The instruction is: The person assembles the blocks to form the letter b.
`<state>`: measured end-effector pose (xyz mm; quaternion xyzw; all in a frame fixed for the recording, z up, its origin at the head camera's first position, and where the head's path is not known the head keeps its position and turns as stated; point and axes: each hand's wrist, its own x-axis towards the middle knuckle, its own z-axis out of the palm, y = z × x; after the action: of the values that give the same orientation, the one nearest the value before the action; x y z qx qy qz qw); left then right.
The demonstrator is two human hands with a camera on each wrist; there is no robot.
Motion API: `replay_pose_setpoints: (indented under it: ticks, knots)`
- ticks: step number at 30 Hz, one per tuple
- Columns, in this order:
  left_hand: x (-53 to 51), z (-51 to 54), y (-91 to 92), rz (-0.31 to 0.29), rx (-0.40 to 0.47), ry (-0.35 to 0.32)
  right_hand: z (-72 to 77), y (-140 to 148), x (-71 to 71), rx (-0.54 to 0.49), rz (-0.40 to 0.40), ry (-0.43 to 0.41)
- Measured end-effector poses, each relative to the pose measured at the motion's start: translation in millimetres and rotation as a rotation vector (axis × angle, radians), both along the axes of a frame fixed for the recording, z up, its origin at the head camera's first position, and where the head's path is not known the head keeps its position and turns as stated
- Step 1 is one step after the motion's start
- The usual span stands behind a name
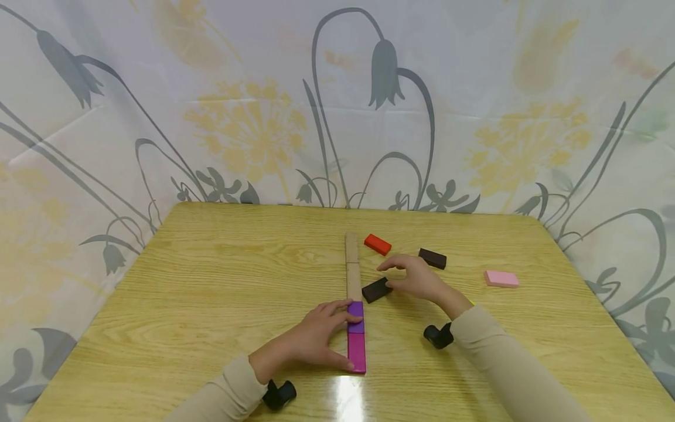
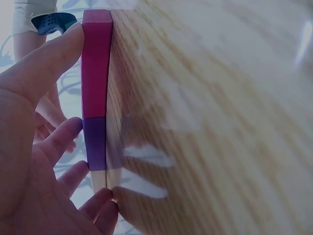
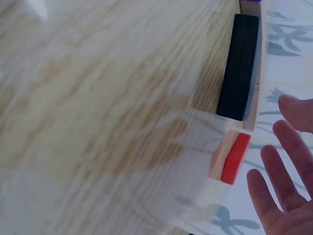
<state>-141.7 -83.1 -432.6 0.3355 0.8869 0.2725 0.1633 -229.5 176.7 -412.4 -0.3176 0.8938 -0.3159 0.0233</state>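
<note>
A straight row on the table has two plain wooden blocks (image 1: 353, 281) at the far end, then a purple block (image 1: 355, 325) and a magenta block (image 1: 357, 351) nearest. My left hand (image 1: 313, 337) touches the row from its left side, thumb (image 2: 71, 44) against the magenta block (image 2: 96, 68) and fingers at the purple block (image 2: 95, 144). Just right of the row lies a black block (image 1: 375, 290), tilted to it. Over this block's right end hovers my right hand (image 1: 416, 277), fingers spread; the right wrist view shows a gap between them and the black block (image 3: 239, 68).
Beyond the black block lies a red block (image 1: 377, 244). A second black block (image 1: 433, 258) is behind my right hand, and a pink block (image 1: 501, 279) farther right. Something yellow (image 1: 472, 303) shows beside the right forearm. Patterned cloth (image 1: 337, 117) hangs along the table's back edge.
</note>
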Motion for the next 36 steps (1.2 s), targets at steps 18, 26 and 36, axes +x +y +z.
replay_pose_setpoints:
  ticks: [18, 26, 36]
  knots:
    - [1.3, 0.7, 0.0, 0.007, 0.006, -0.006, -1.4, 28, -0.2, -0.111, -0.295, -0.010]
    - [1.5, 1.3, 0.0, 0.009, 0.005, -0.001, 1.5, 38, -1.0, -0.067, -0.385, -0.002]
    - [1.9, 2.1, -0.2, 0.007, 0.013, 0.003, 0.7, 50, -6.2, -0.052, -0.453, 0.014]
